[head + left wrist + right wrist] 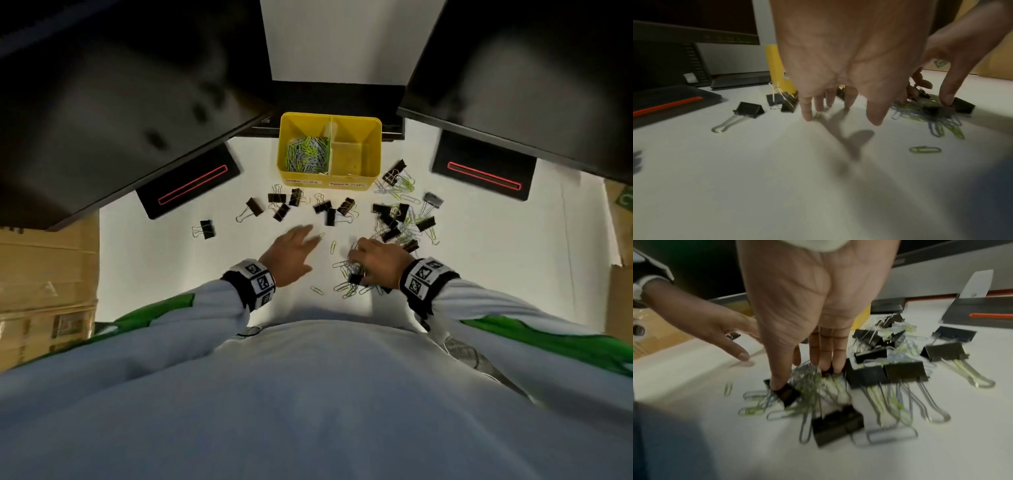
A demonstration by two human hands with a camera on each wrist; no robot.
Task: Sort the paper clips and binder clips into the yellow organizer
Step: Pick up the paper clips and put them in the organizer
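While the right hand (375, 262) is down in the mixed heap, fingers together and straight, thumb tip on a small black binder clip (786, 393), I can't tell if anything is actually pinched — motion blur. Left hand (291, 255) is spread, fingers apart, one fingertip (807, 116) touching a lone yellow-green paper clip (321, 235) on the white table (154, 267); nothing gripped.

Step in hand, as I read it: pulling paper clips out of the near heap (349, 277).

How to do it well:
- Rake, don't pick. Drag the wire clips free of the binder clips, then pinch a bunch.
- Binder clip handles (937, 404) thread through the paper clips here; lift a bunch slowly or a binder clip rides along.
- Left hand: slide the lone clip toward the heap, or press one end so it tips up. Flat wire on a flat table is hard to pinch from above.

Yellow organizer (373, 154) sits at the far table edge, well apart from both hands. Its left compartment (306, 154) holds paper clips; the right one (349, 154) looks nearly bare. Front labels too blurred to read. Bunch goes left.

More binder clips (325, 207) lie scattered between hands and organizer, with a second mixed heap (399, 212) to the right. Carry over them, not through.
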